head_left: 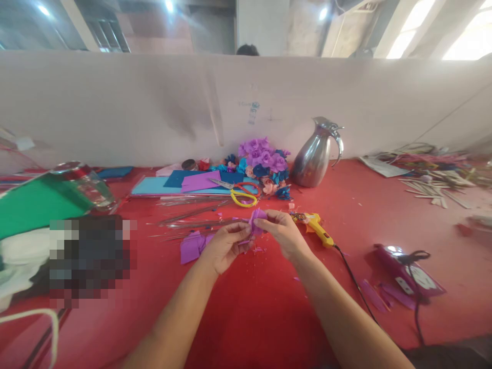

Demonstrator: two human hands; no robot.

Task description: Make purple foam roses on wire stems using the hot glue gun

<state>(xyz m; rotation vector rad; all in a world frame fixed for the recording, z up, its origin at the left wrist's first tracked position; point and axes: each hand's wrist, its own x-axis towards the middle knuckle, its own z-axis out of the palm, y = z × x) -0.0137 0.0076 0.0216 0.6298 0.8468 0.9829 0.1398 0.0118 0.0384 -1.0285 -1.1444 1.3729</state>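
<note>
Between my two hands is a small purple paper flower (pixel 258 220), above the middle of the red table. My left hand (pixel 230 243) pinches it from below on its left side. The fingertips of my right hand (pixel 283 233) are closed on its petals from the right. Purple paper pieces (pixel 191 248) lie just left of my left hand. A yellow glue gun (pixel 317 228) rests to the right of my right hand, its black cord running toward me. Scissors with red and yellow handles (pixel 243 196) lie beyond my hands on stacked paper.
Finished paper flowers (pixel 265 156) are heaped at the back beside a steel jug (pixel 315 154). Thin wires (pixel 184 223) lie left of centre. A maroon power strip (pixel 409 271) with cords is at right. A clear jar (pixel 86 187) lies at left; sticks (pixel 438 187) at far right.
</note>
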